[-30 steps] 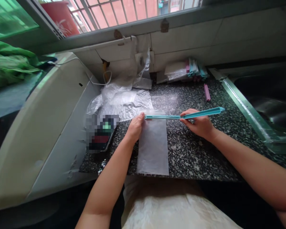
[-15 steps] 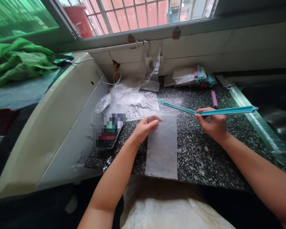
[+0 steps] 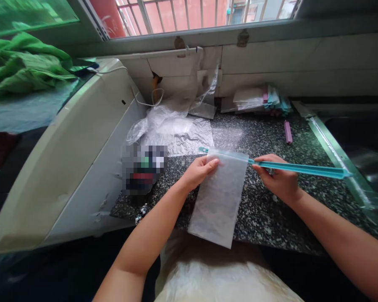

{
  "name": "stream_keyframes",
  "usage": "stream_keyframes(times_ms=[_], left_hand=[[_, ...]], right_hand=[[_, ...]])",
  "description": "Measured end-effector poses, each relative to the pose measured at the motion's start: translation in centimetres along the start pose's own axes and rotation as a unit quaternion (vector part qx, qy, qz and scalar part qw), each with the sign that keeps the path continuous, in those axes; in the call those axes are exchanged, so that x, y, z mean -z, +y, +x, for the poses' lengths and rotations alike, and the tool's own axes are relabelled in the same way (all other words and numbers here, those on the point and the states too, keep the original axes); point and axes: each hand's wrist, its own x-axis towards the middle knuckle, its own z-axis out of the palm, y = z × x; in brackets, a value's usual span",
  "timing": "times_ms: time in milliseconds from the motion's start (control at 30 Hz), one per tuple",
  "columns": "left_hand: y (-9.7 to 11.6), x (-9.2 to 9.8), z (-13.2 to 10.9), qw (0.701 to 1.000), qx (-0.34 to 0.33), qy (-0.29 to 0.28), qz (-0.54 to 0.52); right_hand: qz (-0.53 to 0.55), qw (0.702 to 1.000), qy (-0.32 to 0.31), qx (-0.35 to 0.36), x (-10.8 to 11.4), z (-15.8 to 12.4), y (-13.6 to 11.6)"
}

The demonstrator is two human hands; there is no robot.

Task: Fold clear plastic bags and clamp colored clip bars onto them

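Note:
Between thumb and fingers, my left hand (image 3: 201, 171) pinches a translucent plastic bag (image 3: 219, 197) near its top left corner. The bag hangs tilted, its lower end past the counter's front edge. My right hand (image 3: 279, 176) grips a long teal bag sealing clip (image 3: 305, 168) around its hinge. The clip is unfolded: one thin arm runs left along the bag's top edge, its tip showing beyond the left corner. The wider channelled arm points right. Whether the thin arm lies behind the bag or inside its mouth, I cannot tell.
On the speckled counter (image 3: 271, 222) lie a pink clip (image 3: 288, 132), a pile of bags with clips (image 3: 255, 100) and crumpled clear plastic (image 3: 176, 130). A blurred-out phone (image 3: 145, 172) is at left, beside a white appliance (image 3: 91, 159). A sink (image 3: 362, 134) is at right.
My right hand has lowered the clip, bringing its thin arm against the bag's top edge. The bag has shifted right and tilted, its lower end swinging left. The view has also shifted slightly.

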Motion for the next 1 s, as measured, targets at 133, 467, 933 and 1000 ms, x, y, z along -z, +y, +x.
stream_keyframes(times_ms=[133, 467, 933, 1000], left_hand=[[-0.3, -0.1, 0.1, 0.999, 0.000, 0.023, -0.027], [-0.5, -0.8, 0.5, 0.985, 0.047, 0.062, -0.156], [-0.5, -1.3, 0.6, 0.974, 0.028, 0.140, -0.178], [-0.4, -1.4, 0.5, 0.974, 0.020, 0.140, -0.179]], right_hand=[[0.013, 1.000, 0.022, -0.014, 0.0, -0.1, -0.2], [0.071, 0.997, -0.030, -0.014, -0.3, -0.2, -0.3], [0.065, 0.997, -0.036, -0.019, -0.1, -0.4, -0.5], [0.064, 0.998, -0.026, -0.011, 0.0, -0.6, -0.4]])
